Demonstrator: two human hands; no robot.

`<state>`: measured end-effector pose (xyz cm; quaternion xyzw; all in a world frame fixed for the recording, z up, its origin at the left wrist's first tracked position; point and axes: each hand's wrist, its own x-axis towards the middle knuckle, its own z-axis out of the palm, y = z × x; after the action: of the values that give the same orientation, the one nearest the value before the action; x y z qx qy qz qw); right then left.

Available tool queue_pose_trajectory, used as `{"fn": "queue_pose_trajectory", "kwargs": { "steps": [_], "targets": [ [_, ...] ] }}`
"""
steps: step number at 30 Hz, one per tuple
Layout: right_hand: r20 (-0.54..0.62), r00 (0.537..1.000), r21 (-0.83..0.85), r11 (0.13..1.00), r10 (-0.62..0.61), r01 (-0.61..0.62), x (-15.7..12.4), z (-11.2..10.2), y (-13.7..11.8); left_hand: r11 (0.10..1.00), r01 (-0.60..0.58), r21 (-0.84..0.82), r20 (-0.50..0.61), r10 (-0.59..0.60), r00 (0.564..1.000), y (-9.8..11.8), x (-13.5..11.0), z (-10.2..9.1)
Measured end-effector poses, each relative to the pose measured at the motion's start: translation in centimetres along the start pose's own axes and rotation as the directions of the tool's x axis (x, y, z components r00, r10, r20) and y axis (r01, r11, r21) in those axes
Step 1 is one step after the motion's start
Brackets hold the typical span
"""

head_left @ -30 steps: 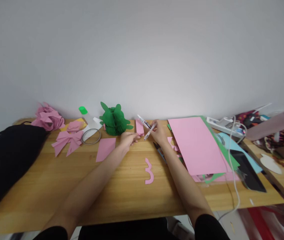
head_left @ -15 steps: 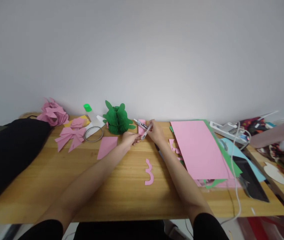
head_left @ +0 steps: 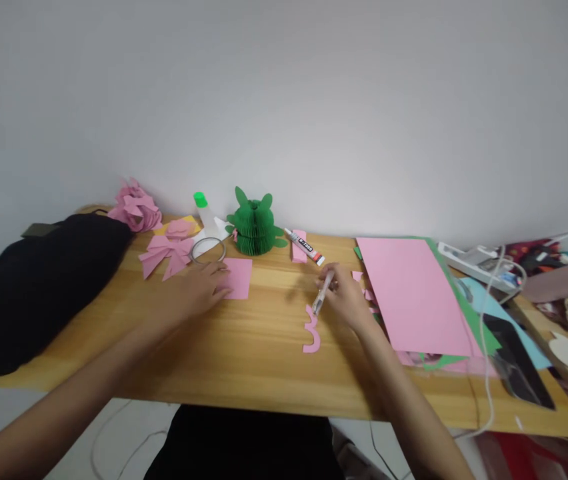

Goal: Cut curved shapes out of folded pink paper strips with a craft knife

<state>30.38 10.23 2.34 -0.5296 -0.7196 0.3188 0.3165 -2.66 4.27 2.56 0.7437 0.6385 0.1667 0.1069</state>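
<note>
My left hand (head_left: 199, 288) lies flat with fingers stretched onto a small pink paper square (head_left: 238, 277) on the wooden table (head_left: 244, 360). My right hand (head_left: 348, 299) is closed round a white pen (head_left: 323, 293), its tip just above a pink curly paper cut-out (head_left: 311, 331). A glue tube (head_left: 305, 247) lies on a small pink paper piece (head_left: 298, 245) near the wall, beside a green honeycomb paper ornament (head_left: 255, 223).
Pink paper bows (head_left: 167, 250), a tape ring (head_left: 207, 249) and a green-capped glue bottle (head_left: 205, 210) sit at the back left. A black bag (head_left: 34, 287) fills the left end. Large pink sheets (head_left: 417, 293), green and blue paper, a power strip (head_left: 471, 257) and cables lie to the right.
The glue tube was set down on the small pink piece. My left hand moved left onto the pink square; my right hand came back with the pen toward the curly cut-out. The view shifted left.
</note>
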Motion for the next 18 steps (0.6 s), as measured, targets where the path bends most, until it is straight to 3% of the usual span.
{"fn": "queue_pose_trajectory", "kwargs": {
  "steps": [4, 9, 14, 18],
  "targets": [
    [0.066, 0.997, 0.034, 0.999, 0.040, -0.043, -2.2, 0.5, -0.1, 0.992, -0.079, 0.102, 0.129, 0.065, 0.989, -0.3, -0.8, -0.3],
    [0.065, 0.995, 0.131, 0.988, 0.075, -0.083, -3.6, -0.3, -0.3, 0.973, -0.174, 0.151, 0.204, 0.141, 0.969, -0.1, -0.4, 0.1],
    [0.070, 0.991, 0.176, 0.977, 0.111, -0.122, -4.8, -1.1, -0.5, 0.958, -0.237, 0.159, 0.215, 0.201, 0.956, -0.5, 0.2, 1.3],
    [0.074, 0.991, 0.209, 0.970, 0.112, -0.125, -5.7, -1.0, -0.7, 0.953, -0.256, 0.162, 0.159, 0.231, 0.960, -0.7, 0.3, 1.7]
  ]
}}
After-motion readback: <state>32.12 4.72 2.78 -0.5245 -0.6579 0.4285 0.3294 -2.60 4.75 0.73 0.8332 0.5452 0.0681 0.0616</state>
